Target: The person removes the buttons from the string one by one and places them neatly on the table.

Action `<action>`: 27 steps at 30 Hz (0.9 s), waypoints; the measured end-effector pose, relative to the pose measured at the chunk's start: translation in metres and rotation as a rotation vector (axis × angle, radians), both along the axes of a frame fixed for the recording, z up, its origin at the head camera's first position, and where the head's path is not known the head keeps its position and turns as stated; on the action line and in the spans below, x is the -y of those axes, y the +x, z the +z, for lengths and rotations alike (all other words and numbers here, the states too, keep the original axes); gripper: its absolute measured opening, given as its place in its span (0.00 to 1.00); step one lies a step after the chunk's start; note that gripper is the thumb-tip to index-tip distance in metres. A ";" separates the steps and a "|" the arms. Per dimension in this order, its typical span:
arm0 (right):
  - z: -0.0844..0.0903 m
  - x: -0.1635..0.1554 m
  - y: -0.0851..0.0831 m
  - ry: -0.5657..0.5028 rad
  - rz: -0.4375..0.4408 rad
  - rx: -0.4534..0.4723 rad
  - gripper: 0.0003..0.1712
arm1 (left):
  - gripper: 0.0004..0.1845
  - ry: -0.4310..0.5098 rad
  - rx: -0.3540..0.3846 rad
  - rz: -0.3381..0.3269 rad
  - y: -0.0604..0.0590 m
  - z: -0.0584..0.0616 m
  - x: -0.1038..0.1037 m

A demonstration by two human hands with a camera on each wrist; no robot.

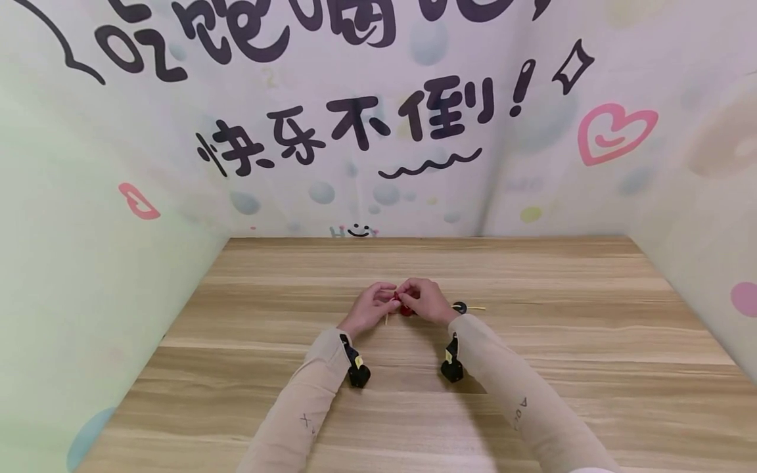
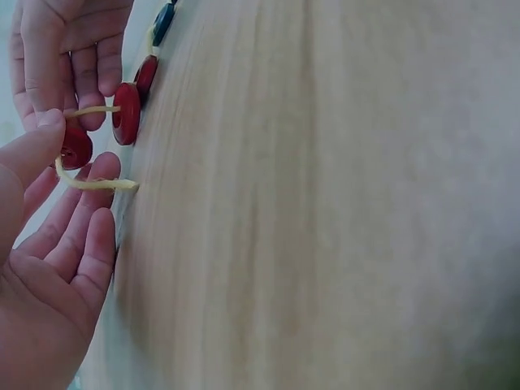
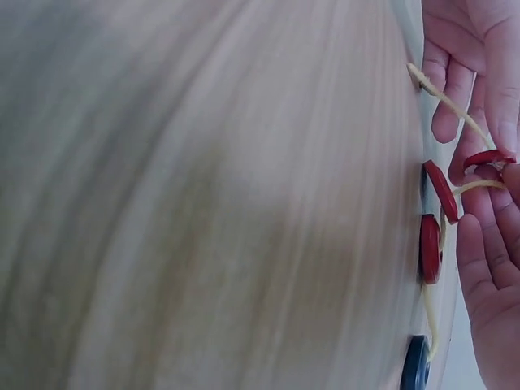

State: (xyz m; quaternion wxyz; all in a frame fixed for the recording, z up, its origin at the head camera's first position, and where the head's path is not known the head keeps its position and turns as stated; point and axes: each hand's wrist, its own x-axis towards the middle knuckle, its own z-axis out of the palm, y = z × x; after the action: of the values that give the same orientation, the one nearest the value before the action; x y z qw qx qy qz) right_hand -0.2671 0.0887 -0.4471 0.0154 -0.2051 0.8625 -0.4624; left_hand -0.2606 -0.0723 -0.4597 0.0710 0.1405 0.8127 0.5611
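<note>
In the head view, my left hand (image 1: pixel 363 309) and right hand (image 1: pixel 427 301) meet above the tabletop. Between them is a round red button (image 2: pixel 76 146), threaded on a yellow cord (image 2: pixel 97 184) whose loose end sticks out on the left hand's side. The left thumb and fingers pinch this button. Right fingertips also grip it at the opposite side, beside the cord; fingers partly hide their exact contact. Farther along the cord hang two more red buttons, one (image 3: pixel 440 192) near the hands and another (image 3: pixel 431 249) behind it. A dark button (image 3: pixel 415 364) follows.
The wood-grain table (image 1: pixel 532 394) spreads around the hands. Past the right wrist, a dark button (image 1: pixel 460 307) lies on it with a cord end poking out. A printed fabric wall (image 1: pixel 355 197) rises behind. Black wrist cameras (image 1: pixel 358 373) hang below both wrists.
</note>
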 end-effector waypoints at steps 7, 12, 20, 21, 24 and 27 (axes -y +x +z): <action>0.001 -0.003 0.001 -0.012 0.010 0.031 0.03 | 0.15 -0.005 -0.059 -0.015 0.002 0.001 0.000; 0.000 -0.005 0.001 -0.006 -0.006 0.047 0.03 | 0.15 0.012 -0.089 0.013 0.002 0.000 0.004; -0.003 -0.009 0.002 0.009 -0.008 0.029 0.03 | 0.15 0.024 -0.110 0.026 0.002 -0.001 0.016; -0.003 -0.010 0.002 0.012 -0.011 0.022 0.03 | 0.15 0.032 -0.113 0.028 0.002 -0.001 0.018; -0.004 -0.011 0.002 0.022 -0.021 0.018 0.03 | 0.15 0.051 -0.105 0.046 0.000 0.000 0.023; -0.003 -0.013 0.002 0.029 -0.029 0.036 0.02 | 0.16 0.060 -0.098 0.059 -0.001 0.000 0.028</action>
State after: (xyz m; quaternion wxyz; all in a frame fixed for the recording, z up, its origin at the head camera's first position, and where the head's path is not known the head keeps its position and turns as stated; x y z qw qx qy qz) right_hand -0.2656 0.1016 -0.4501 0.0272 -0.1838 0.8717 -0.4534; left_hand -0.2621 -0.1007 -0.4600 0.0102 0.1458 0.8017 0.5796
